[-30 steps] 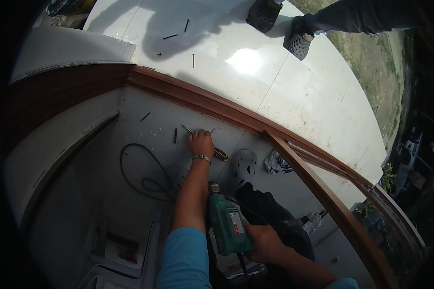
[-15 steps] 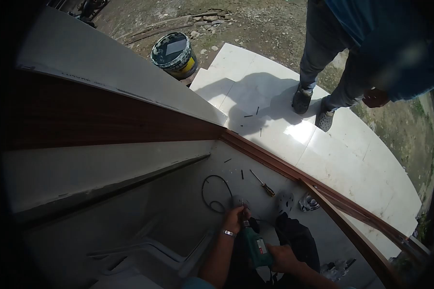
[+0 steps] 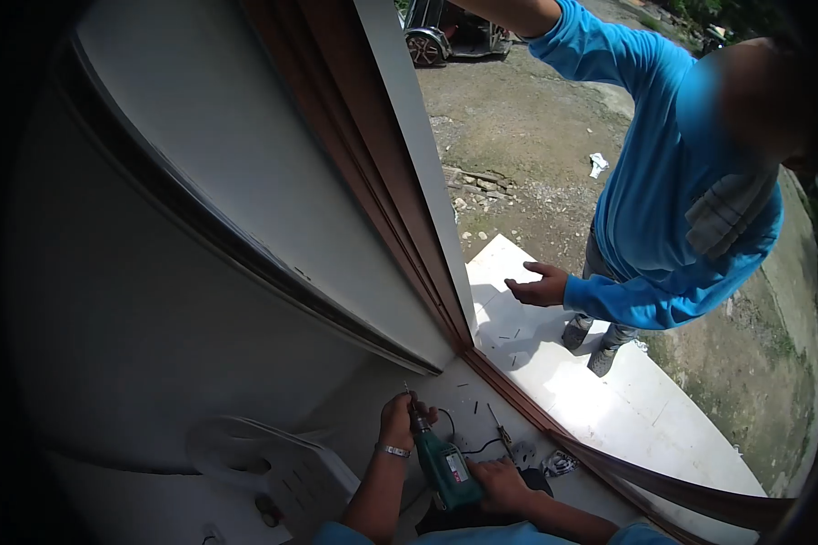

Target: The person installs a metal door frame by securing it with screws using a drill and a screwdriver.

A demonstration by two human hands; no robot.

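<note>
- Centrally, the green drill [image 3: 449, 474] is held above the floor [image 3: 447, 389] at near centre, its slim bit [image 3: 406, 386] aimed toward the far left.
- The left hand [image 3: 397, 421] is curled around the chuck [image 3: 419, 421], apparently to steady that end.
- The right hand [image 3: 502, 486] is closed on the grip end, which presumably bears most of the weight; its finger on the trigger side cannot be made out.
- Beyond, a screwdriver [image 3: 503, 436] and dark slender pieces [image 3: 476, 407] lie loose before the brown sill [image 3: 509, 394], probably for easy reach.
- To the left stands a white plastic chair [image 3: 314, 481].
- Far right, a co-worker [image 3: 654, 200] stands on the white landing [image 3: 627, 400], one hand [image 3: 541, 286] open and extended, perhaps gesturing.
</note>
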